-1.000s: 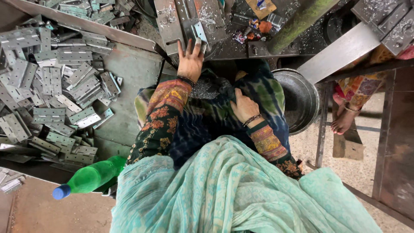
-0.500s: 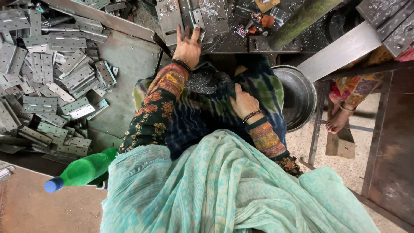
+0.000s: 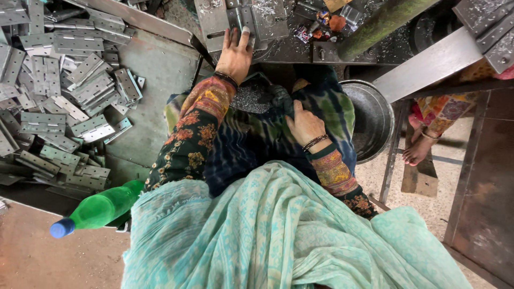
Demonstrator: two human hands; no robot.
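My left hand (image 3: pixel 235 53) reaches forward and lies flat, fingers spread, on a grey metal hinge plate (image 3: pixel 214 21) on the machine bed at the top. My right hand (image 3: pixel 304 124) rests on my lap, fingers curled against the dark patterned cloth (image 3: pixel 241 144), with bangles at the wrist. I cannot tell whether it grips anything besides the cloth. A heap of grey metal shavings (image 3: pixel 250 97) lies in my lap between the two hands.
A large pile of metal hinges (image 3: pixel 59 101) covers the bench at left. A green plastic bottle (image 3: pixel 101 207) with a blue cap lies at lower left. A round steel bowl (image 3: pixel 370 119) sits right of my lap. Another person's foot (image 3: pixel 417 151) rests on a wooden block at right.
My left hand has moved forward from the lap edge onto the hinge plate on the machine bed. The right hand has stayed on my lap.
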